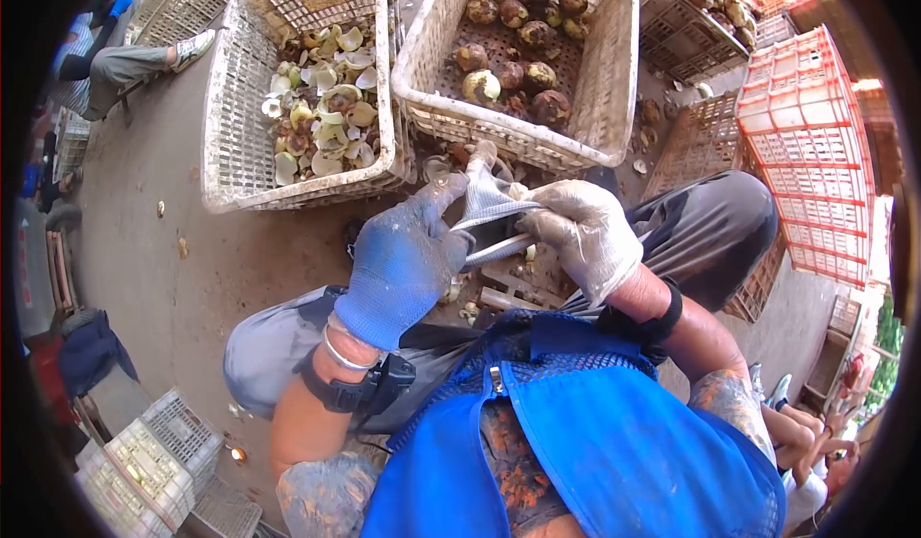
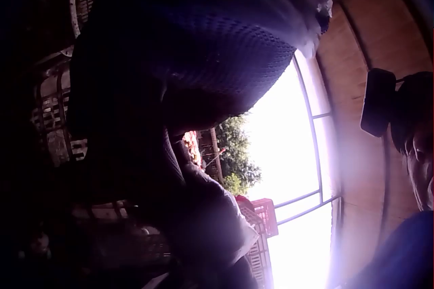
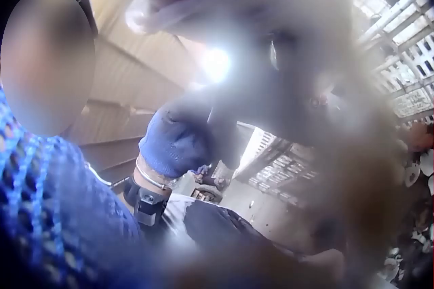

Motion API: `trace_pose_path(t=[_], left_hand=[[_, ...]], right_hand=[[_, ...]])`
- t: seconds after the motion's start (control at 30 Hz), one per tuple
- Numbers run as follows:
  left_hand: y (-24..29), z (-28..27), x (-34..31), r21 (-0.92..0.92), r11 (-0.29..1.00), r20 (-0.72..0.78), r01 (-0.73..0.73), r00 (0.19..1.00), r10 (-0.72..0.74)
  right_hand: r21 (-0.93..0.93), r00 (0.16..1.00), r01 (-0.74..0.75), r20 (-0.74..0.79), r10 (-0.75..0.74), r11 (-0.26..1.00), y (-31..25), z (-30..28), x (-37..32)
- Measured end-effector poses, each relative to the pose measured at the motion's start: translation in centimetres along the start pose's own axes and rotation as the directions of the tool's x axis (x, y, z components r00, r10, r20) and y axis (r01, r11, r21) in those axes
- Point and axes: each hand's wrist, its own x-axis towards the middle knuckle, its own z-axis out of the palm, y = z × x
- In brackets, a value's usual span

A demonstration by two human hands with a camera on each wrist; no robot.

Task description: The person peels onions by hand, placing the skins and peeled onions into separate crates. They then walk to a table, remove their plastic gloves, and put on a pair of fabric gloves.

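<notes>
In the head view my left hand wears a blue knit glove with a greyish, dirty coating over the palm and fingers. My right hand has a soiled whitish glove and pinches a piece of grey knit fabric. The fabric stretches between both hands, with a narrow strip running below it to the left thumb. At its other end the left fingers and thumb hold it. The left wrist view shows the left glove dark against bright light. In the right wrist view the blue glove appears behind a blurred foreground.
A crate of pale peelings stands ahead on the left, beside a crate of brown round produce. Red-and-white crates lean at the right. More crates sit at lower left. Another person's leg shows at upper left.
</notes>
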Motion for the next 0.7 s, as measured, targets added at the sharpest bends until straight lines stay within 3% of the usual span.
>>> trace_pose_path(t=[0.03,0.07,0.2,0.27,0.3,0.37,0.4,0.43,0.5,0.57,0.6,0.7], left_hand=[[0.1,0.2,0.0,-0.001,1.0,0.007,0.006,1.0,-0.006],[0.3,0.2,0.0,0.024,0.999,-0.004,-0.024,1.0,0.024],[1.0,0.2,0.4,0.021,0.997,-0.015,-0.075,0.997,0.075],[1.1,0.4,0.5,0.013,0.997,-0.011,-0.076,0.997,0.076],[1.1,0.5,0.6,0.003,0.997,-0.008,-0.083,0.997,0.083],[0.2,1.1,1.0,0.022,0.997,-0.012,-0.078,0.997,0.078],[-0.4,1.6,1.3,0.042,0.996,-0.02,-0.074,0.997,0.075],[-0.9,2.1,1.6,0.044,0.996,-0.025,-0.078,0.997,0.079],[-1.4,3.2,2.1,0.109,0.991,0.025,0.072,0.997,-0.075],[-1.1,3.3,2.5,0.176,0.984,0.045,0.017,0.999,-0.025],[-1.0,3.4,2.6,0.158,0.987,0.034,0.012,0.999,-0.018],[-0.6,3.2,2.7,0.126,0.992,0.011,0.001,1.0,-0.002]], right_hand=[[-0.072,0.994,0.11,-0.011,-0.112,0.991,0.1,0.1,-0.4],[0.052,0.994,-0.113,0.003,0.113,0.992,-0.5,0.1,-0.5],[0.106,0.991,-0.131,0.019,0.129,0.986,-1.1,-0.2,-0.4],[0.238,0.922,-0.386,0.119,0.367,0.891,-1.3,-0.2,-0.4],[0.238,0.922,-0.386,0.119,0.368,0.891,-1.1,0.1,-0.3],[0.407,0.915,-0.383,0.042,0.402,0.829,-0.8,0.9,-0.1],[0.486,0.848,-0.506,0.129,0.515,0.712,-2.4,-0.8,0.6],[0.593,0.853,-0.443,0.048,0.519,0.673,-3.4,-1.3,0.8],[0.638,0.85,-0.496,0.218,0.479,0.589,-5.5,-3.7,1.2],[0.405,0.842,-0.527,0.368,0.394,0.747,-5.2,-3.5,1.4],[0.243,0.794,-0.577,0.392,0.465,0.78,-5.2,-2.6,1.7],[0.301,0.846,-0.519,0.312,0.432,0.8,-3.3,0.0,0.9]])
